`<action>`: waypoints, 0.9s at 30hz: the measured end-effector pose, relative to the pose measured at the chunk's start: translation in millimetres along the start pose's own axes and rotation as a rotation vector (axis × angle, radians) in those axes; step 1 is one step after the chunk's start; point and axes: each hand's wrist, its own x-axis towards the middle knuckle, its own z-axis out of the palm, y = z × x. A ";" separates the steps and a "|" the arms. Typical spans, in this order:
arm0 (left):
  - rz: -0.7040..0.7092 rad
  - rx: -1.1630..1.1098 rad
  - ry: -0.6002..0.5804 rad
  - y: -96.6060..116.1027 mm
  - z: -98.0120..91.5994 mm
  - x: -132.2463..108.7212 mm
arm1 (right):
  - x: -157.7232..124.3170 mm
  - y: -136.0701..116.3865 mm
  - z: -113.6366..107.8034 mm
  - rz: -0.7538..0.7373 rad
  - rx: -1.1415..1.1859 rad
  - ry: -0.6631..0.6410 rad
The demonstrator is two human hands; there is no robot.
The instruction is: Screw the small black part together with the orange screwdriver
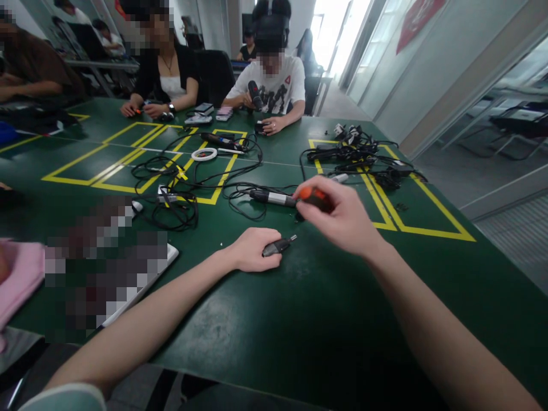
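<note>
On the green table point(240, 319), my left hand point(257, 248) is closed around a small dark grey piece with a metal tip point(277, 246), whose exact kind I cannot make out. The tip points up and right. My right hand point(342, 214) is raised above the table, to the right of it, gripping a screwdriver with a black-and-orange handle point(317, 198). Its shaft is too blurred to tell. Just behind my right fingers lies a black-and-silver pen-shaped tool point(272, 198) with a cord. The two hands are apart.
Tangled black cables point(171, 211) and a white ring point(204, 154) lie farther left. A pile of cords and plugs point(355, 148) lies at the back right. Blurred-out flat items point(148, 282) and pink cloth point(21, 279) are at left. Across the table, a person point(274, 80) holds a dark tool.
</note>
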 end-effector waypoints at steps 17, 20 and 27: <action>0.108 0.082 -0.076 1.3 0.3 -1.1 | -97.8 27.8 36.7 0.042 -0.365 -0.221; 0.119 0.100 -0.085 1.3 0.4 -1.3 | -100.6 35.0 42.5 0.023 -0.321 -0.238; 0.123 0.094 -0.079 0.8 2.1 -1.9 | -106.3 46.3 46.9 0.024 -0.265 -0.218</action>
